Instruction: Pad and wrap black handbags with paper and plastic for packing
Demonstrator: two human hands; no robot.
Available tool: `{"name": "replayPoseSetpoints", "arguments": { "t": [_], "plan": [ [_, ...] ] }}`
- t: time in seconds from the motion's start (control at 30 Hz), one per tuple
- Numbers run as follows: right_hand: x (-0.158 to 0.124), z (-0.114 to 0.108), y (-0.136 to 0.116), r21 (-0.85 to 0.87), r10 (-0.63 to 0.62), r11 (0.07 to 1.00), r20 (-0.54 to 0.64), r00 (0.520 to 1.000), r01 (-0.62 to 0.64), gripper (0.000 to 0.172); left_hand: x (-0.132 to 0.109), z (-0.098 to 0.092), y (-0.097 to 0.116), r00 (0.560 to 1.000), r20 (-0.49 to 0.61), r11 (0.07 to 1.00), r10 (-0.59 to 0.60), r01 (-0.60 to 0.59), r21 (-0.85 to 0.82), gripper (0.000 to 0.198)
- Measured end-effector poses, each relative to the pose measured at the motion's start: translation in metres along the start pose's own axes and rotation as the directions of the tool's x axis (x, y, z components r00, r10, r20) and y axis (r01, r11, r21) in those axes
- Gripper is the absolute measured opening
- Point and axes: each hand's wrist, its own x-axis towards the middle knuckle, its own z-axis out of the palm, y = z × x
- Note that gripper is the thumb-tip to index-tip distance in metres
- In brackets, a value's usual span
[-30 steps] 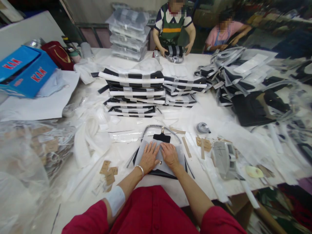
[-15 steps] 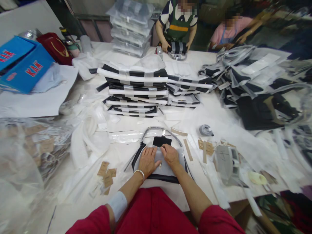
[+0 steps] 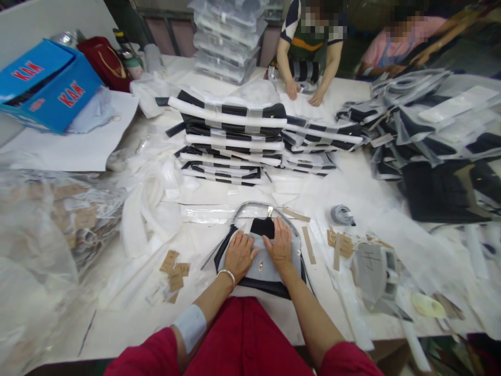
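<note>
A black handbag (image 3: 270,286) lies on the table in front of me, its front covered by a grey sheet (image 3: 256,250). My left hand (image 3: 238,255) rests flat on the left part of that sheet, fingers spread. On the right part lies my right hand (image 3: 280,244), palm down with its fingers stretched out beside a black flap (image 3: 261,227). A small metal clasp (image 3: 261,266) shows between my hands. The wrapped handle (image 3: 250,204) arches behind the bag, near another metal fitting (image 3: 270,211).
Stacked wrapped black bags (image 3: 235,125) stand beyond my hands. Brown tags (image 3: 175,274) lie at left, a tape roll (image 3: 340,214) and a grey tape dispenser (image 3: 373,271) at right. A blue box (image 3: 55,89) sits far left. Two people work across the table (image 3: 219,237).
My right hand has opened out from its bent-finger pose and slid forward beside the flap. My left hand stays on the sheet. The view has shifted; the co-worker's hands have moved off the wrapped bundle.
</note>
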Motion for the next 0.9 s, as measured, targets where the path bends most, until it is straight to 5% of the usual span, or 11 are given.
{"name": "replayPoseSetpoints", "arguments": {
  "t": [0.3,0.43,0.57,0.9],
  "plan": [
    [0.019,0.009,0.011,0.186,0.085,0.978,0.069,0.994,-0.097,0.074,0.002,0.006,0.0,0.999,0.002,0.999,-0.037,0.037,0.038,0.054],
    [0.021,-0.001,0.006,0.199,0.138,0.969,0.048,0.989,-0.145,0.043,0.001,0.009,-0.002,1.0,-0.002,0.999,-0.027,0.027,0.026,0.06],
    [0.006,-0.02,-0.008,0.186,0.022,0.982,-0.011,1.0,-0.019,0.02,0.002,0.009,-0.001,1.0,-0.001,0.999,-0.024,0.024,0.029,0.058],
    [-0.02,-0.053,-0.022,0.299,-0.319,0.906,0.016,0.948,0.299,0.023,0.001,0.002,-0.003,0.999,-0.042,1.0,0.009,-0.009,0.005,0.049]
  ]
}}
